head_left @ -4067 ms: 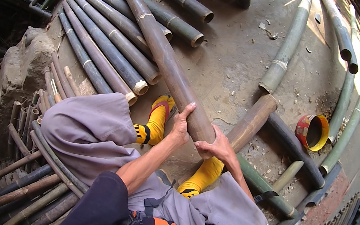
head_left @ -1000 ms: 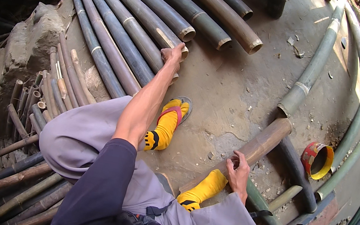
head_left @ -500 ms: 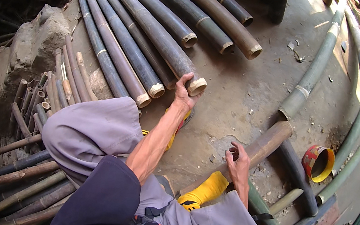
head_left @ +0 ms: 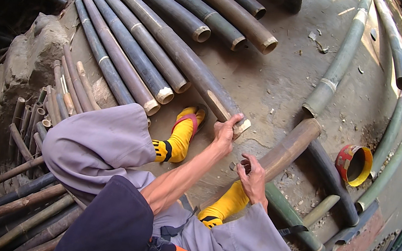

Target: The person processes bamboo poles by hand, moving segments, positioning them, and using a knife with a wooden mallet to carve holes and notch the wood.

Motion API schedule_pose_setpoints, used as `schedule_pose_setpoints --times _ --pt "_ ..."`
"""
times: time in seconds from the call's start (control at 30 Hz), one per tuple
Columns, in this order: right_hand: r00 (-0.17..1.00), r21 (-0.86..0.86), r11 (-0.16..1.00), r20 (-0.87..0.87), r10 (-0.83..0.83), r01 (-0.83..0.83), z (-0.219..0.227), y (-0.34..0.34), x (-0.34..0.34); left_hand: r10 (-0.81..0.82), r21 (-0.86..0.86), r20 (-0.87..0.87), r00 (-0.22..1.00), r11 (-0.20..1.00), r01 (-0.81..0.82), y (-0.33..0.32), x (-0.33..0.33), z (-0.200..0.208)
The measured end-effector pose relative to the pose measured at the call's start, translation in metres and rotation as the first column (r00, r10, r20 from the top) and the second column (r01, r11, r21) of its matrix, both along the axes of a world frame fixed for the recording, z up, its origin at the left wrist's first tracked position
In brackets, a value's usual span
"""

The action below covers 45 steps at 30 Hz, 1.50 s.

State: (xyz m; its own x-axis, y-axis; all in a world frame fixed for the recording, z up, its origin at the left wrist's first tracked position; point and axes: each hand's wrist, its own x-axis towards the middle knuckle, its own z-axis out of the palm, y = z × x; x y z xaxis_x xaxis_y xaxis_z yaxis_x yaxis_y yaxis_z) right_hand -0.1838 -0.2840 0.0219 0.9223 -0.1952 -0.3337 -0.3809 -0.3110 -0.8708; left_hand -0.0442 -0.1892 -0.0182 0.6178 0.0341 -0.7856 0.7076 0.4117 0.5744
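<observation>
We gripped the pole [head_left: 190, 62] end with our left hand [head_left: 224, 131]; our right hand [head_left: 255, 175] clasped the log [head_left: 290, 146].

Left hand [head_left: 225, 129] with bamboo pole [head_left: 181, 53] end, now nearer the feet.

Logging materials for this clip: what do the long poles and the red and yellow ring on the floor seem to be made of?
Poles: probably bamboo, given the ringed nodes, hollow cut ends and dull grey-green skin. Red and yellow ring: an open hoop, possibly plastic or painted metal; the view leaves this open.
</observation>
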Motion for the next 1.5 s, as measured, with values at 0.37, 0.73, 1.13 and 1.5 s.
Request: schedule_pose_setpoints --times 0.37,0.73,1.13,1.5 --pt "0.997 -0.014 0.997 -0.017 -0.075 0.074 -0.011 -0.016 -0.002 -0.034 -0.033 -0.047 0.998 0.999 0.032 -0.002 0.0 0.005" --pt "0.999 -0.055 0.997 0.009 -0.044 0.045 -0.007 -0.024 0.014 -0.039 0.16 -0.104 0.994 0.986 0.056 -0.021 0.063 -0.001" --pt "0.999 -0.035 0.999 -0.017 -0.037 0.036 -0.019 -0.03 0.011 -0.224 0.75 0.424 0.878 0.63 -0.201 0.094 0.087 -0.021" --pt "0.987 -0.043 0.997 0.148 0.064 -0.058 -0.013 -0.046 0.102 -0.336 0.67 0.367 0.868 0.743 0.004 0.082 0.028 -0.034"
